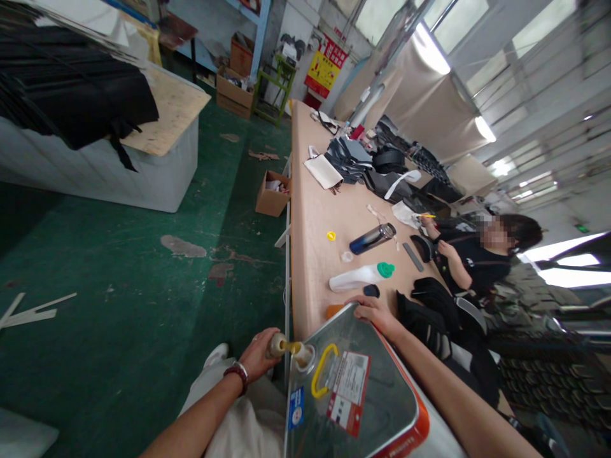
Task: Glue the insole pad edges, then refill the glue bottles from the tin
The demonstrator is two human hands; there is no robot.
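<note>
A large square metal can (363,407) with a yellow handle (322,369) and orange rim lies tilted on the near end of the long tan table (315,222). My right hand (375,313) grips the can's far edge. My left hand (258,356) holds a small pale bottle (277,345) just off the table's edge, against the can's spout (303,355). Yellowish liquid runs from the spout into the bottle.
On the table lie a white bottle with a green cap (360,277), a dark blue flask (372,238), a yellow cap (331,236) and piles of dark fabric (382,165). A seated person (477,254) works at the right side. A cardboard box (272,194) stands on the green floor.
</note>
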